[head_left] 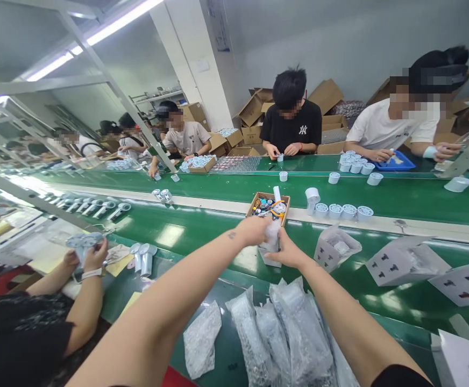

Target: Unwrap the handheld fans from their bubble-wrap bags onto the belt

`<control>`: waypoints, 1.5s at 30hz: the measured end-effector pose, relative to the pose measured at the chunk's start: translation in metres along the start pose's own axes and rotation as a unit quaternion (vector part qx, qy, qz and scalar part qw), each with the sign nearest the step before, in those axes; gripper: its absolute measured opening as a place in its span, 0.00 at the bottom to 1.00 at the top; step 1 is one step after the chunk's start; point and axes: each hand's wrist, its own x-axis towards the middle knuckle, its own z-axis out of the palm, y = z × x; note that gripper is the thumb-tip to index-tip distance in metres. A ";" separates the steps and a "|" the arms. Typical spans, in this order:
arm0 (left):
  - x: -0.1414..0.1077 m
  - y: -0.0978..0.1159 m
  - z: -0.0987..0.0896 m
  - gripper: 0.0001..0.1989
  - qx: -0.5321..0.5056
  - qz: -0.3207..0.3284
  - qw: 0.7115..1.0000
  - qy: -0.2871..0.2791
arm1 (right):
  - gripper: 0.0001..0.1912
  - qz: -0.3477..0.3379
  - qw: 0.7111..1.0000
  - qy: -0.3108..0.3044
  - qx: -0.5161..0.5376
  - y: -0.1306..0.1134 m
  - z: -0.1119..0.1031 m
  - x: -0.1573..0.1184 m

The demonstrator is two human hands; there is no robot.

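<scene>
- Box (270, 256), narrow and white, was between the person's two hands, over the green desk (206, 226).
- Left hand (254, 231): its grip was closed on a frosted plastic-wrapped piece (272, 234) at the box's mouth; how deep that sat was hidden.
- Right hand (293, 250): its grip was clasped around the box's side.
- Cardboard tray (286, 207), just beyond, held jumbled small parts (263, 204), some orange, and a white cylinder (277, 193) jutting up.
- Printed carton (324, 253), to the right, stood open with a clear-wrapped item (342, 247) inside.
- Blue tray (406, 164), on the far side, held a pale piece (398, 158) near a co-worker's hand (383, 155).
- Cardboard box (203, 168), farther left, was heaped with pale-blue parts (198, 160).
- Bubble-wrapped packages (299, 333) lay piled nearest the person.
</scene>
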 end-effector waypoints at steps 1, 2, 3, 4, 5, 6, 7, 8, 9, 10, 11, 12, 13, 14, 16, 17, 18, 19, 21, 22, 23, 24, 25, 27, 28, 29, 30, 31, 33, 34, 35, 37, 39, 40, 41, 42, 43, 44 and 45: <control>0.002 -0.002 0.003 0.27 -0.009 -0.003 1.000 -0.001 | 0.39 -0.007 1.000 0.005 -0.003 0.000 0.000 0.000; 0.002 -0.006 0.008 0.30 -0.021 -0.003 1.000 -0.001 | 0.37 -0.010 1.000 0.010 -0.009 0.000 -0.001 0.000; 0.000 -0.010 0.014 0.32 -0.031 0.002 1.000 0.002 | 0.33 -0.009 1.000 0.016 -0.018 0.000 -0.002 0.000; -0.003 -0.015 0.020 0.33 -0.035 0.006 0.999 0.008 | 0.29 -0.004 0.999 0.021 -0.031 0.000 -0.003 -0.001; -0.006 -0.019 0.026 0.32 -0.033 0.009 0.999 0.017 | 0.27 0.004 0.999 0.028 -0.046 -0.001 -0.004 -0.002; -0.009 -0.023 0.032 0.30 -0.025 0.011 0.999 0.027 | 0.27 0.015 0.997 0.035 -0.065 -0.001 -0.005 -0.003; -0.012 -0.024 0.037 0.27 -0.012 0.010 0.999 0.039 | 0.28 0.026 0.995 0.043 -0.087 -0.003 -0.005 -0.003; -0.013 -0.024 0.042 0.24 0.002 0.007 0.999 0.049 | 0.31 0.036 0.992 0.050 -0.109 -0.005 -0.005 -0.004; -0.014 -0.022 0.047 0.20 0.011 0.003 0.998 0.058 | 0.32 0.046 0.989 0.055 -0.133 -0.009 -0.004 -0.005; -0.013 -0.017 0.051 0.17 0.016 -0.004 0.997 0.069 | 0.33 0.053 0.985 0.055 -0.156 -0.012 -0.002 -0.006; -0.012 -0.011 0.055 0.15 0.022 -0.011 0.997 0.079 | 0.32 0.061 0.981 0.049 -0.180 -0.017 0.000 -0.008; -0.009 -0.005 0.058 0.14 0.028 -0.020 0.996 0.087 | 0.29 0.069 0.976 0.037 -0.203 -0.021 0.001 -0.009; -0.007 0.002 0.061 0.13 0.032 -0.028 0.995 0.090 | 0.25 0.080 0.971 0.019 -0.226 -0.025 0.002 -0.011; -0.004 0.006 0.063 0.12 0.034 -0.033 0.995 0.089 | 0.21 0.093 0.964 -0.003 -0.247 -0.028 0.001 -0.012; -0.003 0.006 0.066 0.11 0.023 -0.043 0.995 0.084 | 0.18 0.121 0.949 -0.053 -0.287 -0.032 -0.005 -0.009; -0.006 0.001 0.068 0.12 -0.005 -0.070 0.993 0.091 | 0.19 0.132 0.940 -0.079 -0.303 -0.033 -0.010 -0.005; -0.014 -0.010 0.069 0.13 -0.043 -0.115 0.987 0.106 | 0.20 0.137 0.933 -0.105 -0.316 -0.034 -0.016 0.000; -0.027 -0.024 0.072 0.15 -0.083 -0.174 0.973 0.126 | 0.21 0.138 0.926 -0.126 -0.327 -0.035 -0.023 0.006; -0.065 -0.060 0.081 0.18 -0.145 -0.318 0.922 0.166 | 0.23 0.137 0.915 -0.152 -0.347 -0.040 -0.035 0.013; -0.088 -0.080 0.089 0.18 -0.155 -0.380 0.895 0.175 | 0.24 0.140 0.910 -0.153 -0.360 -0.045 -0.040 0.013; -0.112 -0.099 0.099 0.18 -0.165 -0.437 0.867 0.173 | 0.26 0.140 0.906 -0.138 -0.374 -0.051 -0.043 0.009; -0.135 -0.117 0.112 0.18 -0.184 -0.480 0.842 0.162 | 0.27 0.134 0.908 -0.107 -0.382 -0.059 -0.043 0.002; -0.154 -0.131 0.125 0.18 -0.209 -0.513 0.819 0.149 | 0.27 0.116 0.917 -0.067 -0.376 -0.069 -0.040 -0.007; -0.180 -0.149 0.151 0.15 -0.268 -0.542 0.786 0.127 | 0.22 0.067 0.956 -0.010 -0.287 -0.089 -0.018 -0.028; -0.187 -0.151 0.162 0.13 -0.300 -0.542 0.775 0.123 | 0.18 0.063 0.979 -0.007 -0.194 -0.099 0.000 -0.038; -0.189 -0.147 0.172 0.12 -0.334 -0.534 0.767 0.124 | 0.15 0.086 0.992 -0.033 -0.081 -0.108 0.022 -0.045; -0.190 -0.140 0.179 0.13 -0.370 -0.518 0.760 0.128 | 0.14 0.146 0.986 -0.074 0.043 -0.115 0.048 -0.051; -0.190 -0.128 0.185 0.16 -0.408 -0.497 0.754 0.132 | 0.14 0.232 0.954 -0.090 0.167 -0.119 0.076 -0.053; -0.192 -0.097 0.194 0.21 -0.479 -0.444 0.745 0.132 | 0.15 0.300 0.912 -0.100 0.260 -0.123 0.129 -0.055; -0.196 -0.082 0.198 0.23 -0.515 -0.415 0.739 0.131 | 0.15 0.321 0.895 -0.104 0.292 -0.122 0.152 -0.055; -0.203 -0.068 0.204 0.26 -0.553 -0.385 0.726 0.135 | 0.15 0.330 0.884 -0.107 0.313 -0.121 0.170 -0.055; -0.225 -0.049 0.219 0.29 -0.615 -0.339 0.692 0.165 | 0.15 0.348 0.859 -0.103 0.361 -0.118 0.191 -0.060; -0.253 -0.047 0.241 0.27 -0.603 -0.307 0.712 0.190 | 0.15 0.363 0.841 -0.076 0.393 -0.115 0.193 -0.069; -0.266 -0.051 0.252 0.24 -0.559 -0.290 0.755 0.181 | 0.15 0.374 0.833 -0.059 0.403 -0.113 0.189 -0.074; -0.278 -0.056 0.264 0.22 -0.492 -0.272 0.813 0.152 | 0.15 0.388 0.825 -0.041 0.409 -0.112 0.184 -0.081; -0.288 -0.063 0.274 0.23 -0.418 -0.249 0.867 0.111 | 0.15 0.407 0.814 -0.030 0.414 -0.111 0.177 -0.087; -0.294 -0.070 0.283 0.24 -0.353 -0.224 0.906 0.070 | 0.16 0.431 0.800 -0.024 0.416 -0.111 0.171 -0.095; -0.297 -0.076 0.289 0.23 -0.311 -0.205 0.927 0.040 | 0.17 0.453 0.788 -0.020 0.417 -0.112 0.164 -0.103; -0.297 -0.081 0.292 0.20 -0.301 -0.198 0.932 0.028 | 0.18 0.468 0.779 -0.018 0.418 -0.113 0.159 -0.113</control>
